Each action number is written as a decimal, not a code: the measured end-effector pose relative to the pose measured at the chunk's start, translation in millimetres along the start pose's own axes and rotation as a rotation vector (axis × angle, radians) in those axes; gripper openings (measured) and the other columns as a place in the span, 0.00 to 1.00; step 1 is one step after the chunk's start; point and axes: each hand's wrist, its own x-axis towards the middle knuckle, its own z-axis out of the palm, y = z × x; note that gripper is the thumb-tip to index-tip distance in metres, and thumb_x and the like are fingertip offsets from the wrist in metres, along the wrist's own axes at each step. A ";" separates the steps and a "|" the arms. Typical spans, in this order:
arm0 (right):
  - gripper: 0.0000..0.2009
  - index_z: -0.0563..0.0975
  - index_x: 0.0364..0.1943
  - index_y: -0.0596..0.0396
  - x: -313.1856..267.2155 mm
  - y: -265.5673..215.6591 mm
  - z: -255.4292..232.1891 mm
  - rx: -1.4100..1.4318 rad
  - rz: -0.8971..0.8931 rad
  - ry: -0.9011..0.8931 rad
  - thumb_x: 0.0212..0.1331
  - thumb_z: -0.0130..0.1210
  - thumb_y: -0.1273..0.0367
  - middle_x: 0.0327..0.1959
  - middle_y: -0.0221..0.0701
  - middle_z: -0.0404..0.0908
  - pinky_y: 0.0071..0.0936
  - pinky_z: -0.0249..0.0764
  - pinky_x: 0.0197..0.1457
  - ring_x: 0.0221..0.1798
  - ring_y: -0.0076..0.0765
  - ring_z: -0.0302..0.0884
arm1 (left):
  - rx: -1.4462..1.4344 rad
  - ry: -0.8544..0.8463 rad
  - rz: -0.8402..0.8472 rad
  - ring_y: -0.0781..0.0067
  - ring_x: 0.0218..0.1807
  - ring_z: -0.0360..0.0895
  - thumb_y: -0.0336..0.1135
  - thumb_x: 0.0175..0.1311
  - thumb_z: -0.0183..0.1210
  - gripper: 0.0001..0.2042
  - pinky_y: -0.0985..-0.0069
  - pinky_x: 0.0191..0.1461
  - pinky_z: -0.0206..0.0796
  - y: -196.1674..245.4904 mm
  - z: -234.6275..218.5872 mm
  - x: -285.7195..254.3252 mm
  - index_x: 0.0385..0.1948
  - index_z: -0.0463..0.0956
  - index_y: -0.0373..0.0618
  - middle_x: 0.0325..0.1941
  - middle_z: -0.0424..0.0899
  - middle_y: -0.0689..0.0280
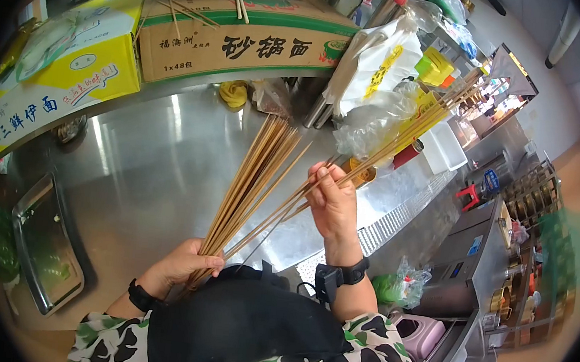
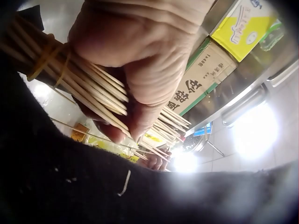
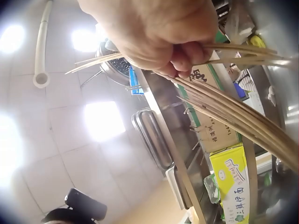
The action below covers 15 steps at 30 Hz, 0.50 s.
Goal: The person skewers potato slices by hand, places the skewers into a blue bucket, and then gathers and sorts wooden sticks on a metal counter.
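My left hand point(image 1: 186, 263) grips a thick bundle of bamboo skewers point(image 1: 251, 177) near its lower end, and the skewers fan out upward over the steel counter. In the left wrist view, a rubber band point(image 2: 43, 58) loops around the bundle close to that hand's thumb. My right hand point(image 1: 333, 198), raised to the right of the bundle, pinches a few skewers point(image 1: 408, 133) between thumb and fingers. Those slant from up right down toward the left hand. The right wrist view has the right hand's curled fingers point(image 3: 187, 58) close above the bundle.
Across the steel counter point(image 1: 144, 158) stand a brown carton point(image 1: 204, 52) with loose skewers on top and a yellow-white carton point(image 1: 68, 76). A yellow cloth-like bundle point(image 1: 233, 94) and plastic bags point(image 1: 381, 116) lie toward the back. To the left is a metal tray point(image 1: 50, 244).
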 end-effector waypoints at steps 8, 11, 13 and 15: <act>0.04 0.70 0.33 0.54 55.3 -73.5 -84.7 -0.043 -0.361 0.357 0.65 0.46 0.71 0.33 0.32 0.77 0.13 0.53 0.17 0.17 0.14 0.57 | 0.050 0.162 0.015 0.81 0.26 0.71 0.33 0.57 0.60 0.07 0.84 0.33 0.63 -10.7 -49.5 -54.9 0.28 0.73 0.41 0.24 0.75 0.68; 0.04 0.69 0.33 0.53 66.3 -39.3 -119.0 0.019 -0.220 0.384 0.65 0.45 0.69 0.32 0.33 0.76 0.14 0.54 0.18 0.17 0.15 0.57 | 0.001 0.307 0.066 0.81 0.25 0.69 0.34 0.60 0.58 0.08 0.85 0.31 0.62 -16.1 -64.5 -76.1 0.31 0.72 0.40 0.24 0.73 0.68; 0.05 0.69 0.32 0.53 70.5 5.7 -127.7 0.064 -0.100 0.338 0.65 0.46 0.68 0.28 0.31 0.74 0.16 0.54 0.18 0.17 0.16 0.57 | -0.121 0.373 0.147 0.81 0.24 0.68 0.35 0.62 0.56 0.09 0.86 0.29 0.61 -17.2 -72.5 -83.0 0.36 0.71 0.39 0.24 0.72 0.68; 0.05 0.69 0.32 0.53 75.2 57.0 -122.0 0.010 0.017 0.388 0.65 0.46 0.68 0.25 0.30 0.72 0.16 0.53 0.18 0.16 0.17 0.56 | -0.118 0.351 0.210 0.81 0.23 0.67 0.36 0.65 0.52 0.10 0.87 0.27 0.61 -7.2 -70.9 -87.0 0.40 0.69 0.39 0.24 0.71 0.68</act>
